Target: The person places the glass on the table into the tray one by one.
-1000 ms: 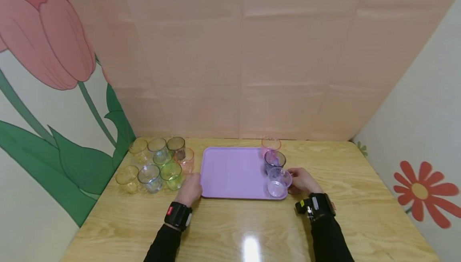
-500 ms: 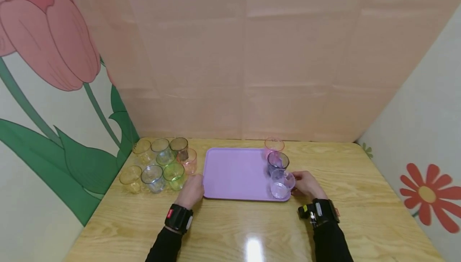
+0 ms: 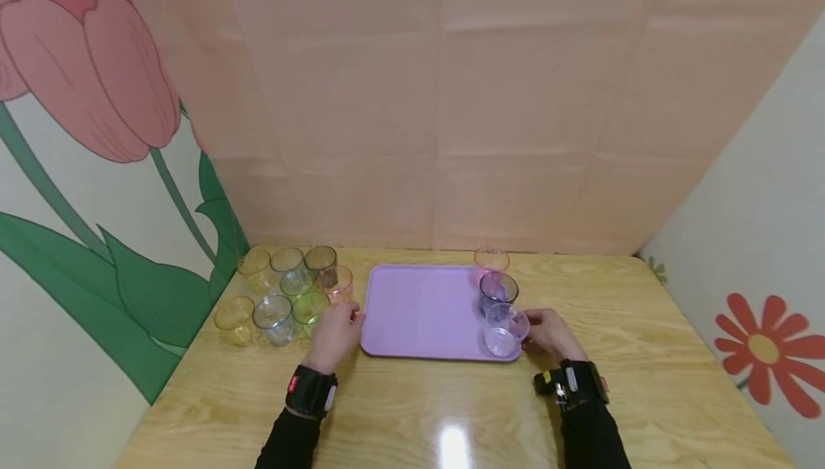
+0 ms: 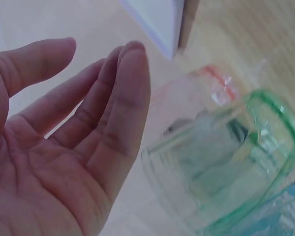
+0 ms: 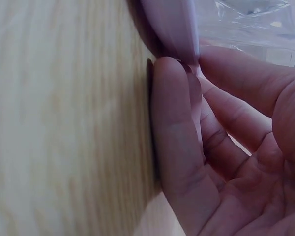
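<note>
A lilac tray (image 3: pixel 419 311) lies flat on the wooden table. At its front right corner my right hand (image 3: pixel 549 331) pinches the tray's edge; the right wrist view shows the thumb above the rim and fingers beneath. My left hand (image 3: pixel 331 336) is off the tray's left edge, its palm bare and fingers loosely bent in the left wrist view. Beside those fingers stands a green-rimmed glass (image 4: pixel 221 162), with a red-rimmed glass (image 4: pixel 201 91) behind it. On the tray's right side are a clear glass (image 3: pixel 501 340), a dark purple glass (image 3: pixel 491 304) and a pink glass (image 3: pixel 491 261) in a row.
Left of the tray, several tinted glasses stand close together, including a yellow glass (image 3: pixel 235 322), a blue glass (image 3: pixel 273 322) and a brown glass (image 3: pixel 321 265). A beige panel (image 3: pixel 438 132) rises behind the table (image 3: pixel 399 412). Painted walls flank both sides.
My left hand has let go of the tray's left edge and drawn slightly back and left. The right hand keeps its grip, and the glasses stay in place while the head view shifts slightly.
</note>
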`<move>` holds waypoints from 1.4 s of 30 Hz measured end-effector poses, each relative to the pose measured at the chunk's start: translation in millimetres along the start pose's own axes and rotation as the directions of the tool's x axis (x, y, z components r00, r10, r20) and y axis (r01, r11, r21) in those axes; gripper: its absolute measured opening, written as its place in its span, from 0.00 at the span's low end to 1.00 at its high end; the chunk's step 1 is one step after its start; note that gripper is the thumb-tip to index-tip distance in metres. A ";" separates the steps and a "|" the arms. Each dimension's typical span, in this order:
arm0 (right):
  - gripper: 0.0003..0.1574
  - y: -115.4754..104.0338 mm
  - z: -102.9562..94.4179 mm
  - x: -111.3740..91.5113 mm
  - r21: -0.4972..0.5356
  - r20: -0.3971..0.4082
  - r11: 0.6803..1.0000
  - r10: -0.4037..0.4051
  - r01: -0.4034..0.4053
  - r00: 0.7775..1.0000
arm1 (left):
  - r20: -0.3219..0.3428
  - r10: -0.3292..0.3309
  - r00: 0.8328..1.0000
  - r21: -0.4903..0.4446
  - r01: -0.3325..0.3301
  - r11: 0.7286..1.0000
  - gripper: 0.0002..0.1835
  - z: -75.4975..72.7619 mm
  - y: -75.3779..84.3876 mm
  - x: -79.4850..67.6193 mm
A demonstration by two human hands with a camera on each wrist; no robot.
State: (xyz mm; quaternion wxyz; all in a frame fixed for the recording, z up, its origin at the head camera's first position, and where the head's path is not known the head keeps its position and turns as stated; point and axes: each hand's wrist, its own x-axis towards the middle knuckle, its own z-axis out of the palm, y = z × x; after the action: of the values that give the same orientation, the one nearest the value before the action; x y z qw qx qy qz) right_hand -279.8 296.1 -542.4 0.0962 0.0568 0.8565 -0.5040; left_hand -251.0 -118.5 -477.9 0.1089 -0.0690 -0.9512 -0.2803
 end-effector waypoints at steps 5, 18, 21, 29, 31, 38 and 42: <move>0.17 0.5 0.3 -3.9 -0.002 -0.005 1.000 -0.022 0.022 1.000 | -0.045 -0.060 0.997 -0.013 0.060 0.998 0.05 -10.9 -6.3 0.8; 0.18 -2.2 0.2 -1.1 0.018 0.002 1.000 -0.013 0.013 1.000 | -0.173 -0.134 0.976 0.105 0.154 0.983 0.32 -25.0 -29.5 2.0; 0.18 -2.9 -0.3 -2.3 0.010 0.004 1.000 -0.022 0.022 1.000 | -0.123 -0.177 0.976 0.106 0.190 0.976 0.36 -27.7 -31.5 1.5; 0.18 -0.9 0.8 -2.7 0.009 0.004 1.000 -0.024 0.024 1.000 | -0.069 -0.228 0.971 0.117 0.235 0.965 0.35 -27.8 -35.1 -1.4; 0.18 -1.7 1.0 -2.9 0.012 0.002 1.000 -0.021 0.021 1.000 | -0.072 -0.235 0.969 0.125 0.242 0.962 0.35 -27.5 -35.8 -1.5; 0.18 -3.1 1.1 -3.9 0.000 -0.002 1.000 -0.010 0.010 1.000 | -0.065 -0.243 0.968 0.174 0.251 0.952 0.37 -26.8 -34.5 -1.0; 0.18 -3.7 0.0 -3.8 -0.007 0.005 1.000 -0.013 0.013 1.000 | -0.028 -0.231 0.973 0.189 0.232 0.954 0.41 -27.4 -31.2 -1.0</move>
State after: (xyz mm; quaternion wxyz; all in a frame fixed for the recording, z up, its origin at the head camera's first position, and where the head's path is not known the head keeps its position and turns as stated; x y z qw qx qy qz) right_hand -276.8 294.3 -538.4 0.0952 0.0499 0.8582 -0.5019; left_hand -251.4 -159.6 -471.8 0.0840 0.0543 -0.9749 -0.1989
